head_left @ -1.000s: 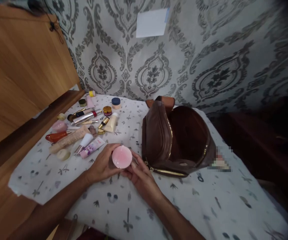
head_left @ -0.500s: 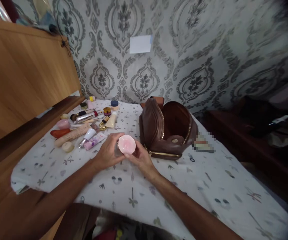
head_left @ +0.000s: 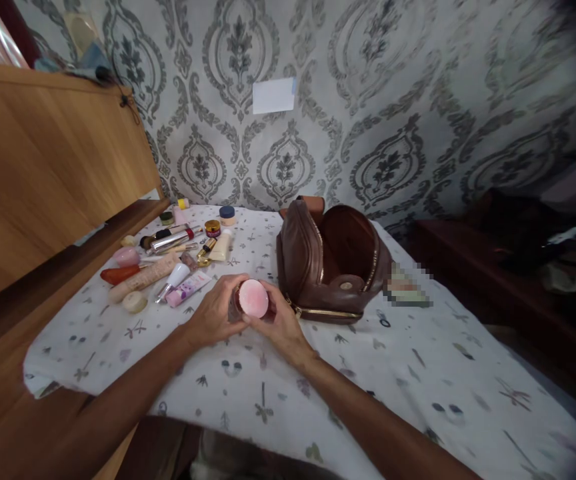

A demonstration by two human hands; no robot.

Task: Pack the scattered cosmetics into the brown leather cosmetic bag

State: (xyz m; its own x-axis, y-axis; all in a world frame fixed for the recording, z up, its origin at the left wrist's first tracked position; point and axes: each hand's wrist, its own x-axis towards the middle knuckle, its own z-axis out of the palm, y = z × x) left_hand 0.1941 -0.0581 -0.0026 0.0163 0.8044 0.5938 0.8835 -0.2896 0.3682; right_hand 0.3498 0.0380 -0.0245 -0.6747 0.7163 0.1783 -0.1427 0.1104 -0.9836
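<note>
A small jar with a round pink lid (head_left: 254, 298) is held between both hands, above the front middle of the cloth. My left hand (head_left: 221, 308) wraps round the jar's darker body at the left. The fingers of my right hand (head_left: 284, 321) close on the lid's right side. Just behind my right hand stands a brown bag (head_left: 295, 247), unzipped and gaping. Cosmetics lie to the left, among them a purple and white tube (head_left: 188, 288), a cream tube (head_left: 221, 246) and a gold-lidded jar (head_left: 213, 229).
A patterned white cloth (head_left: 238, 393) covers the table. Brushes, a long beige tube (head_left: 143, 279) and a blue-lidded jar (head_left: 227, 215) are on its left part. A wooden panel (head_left: 58, 147) rises at the left. A pixelated item (head_left: 408, 287) lies right of the bag.
The jar has tilted, so its dark body now shows left of the pink lid. Both hands still hold it. The view has shifted slightly.
</note>
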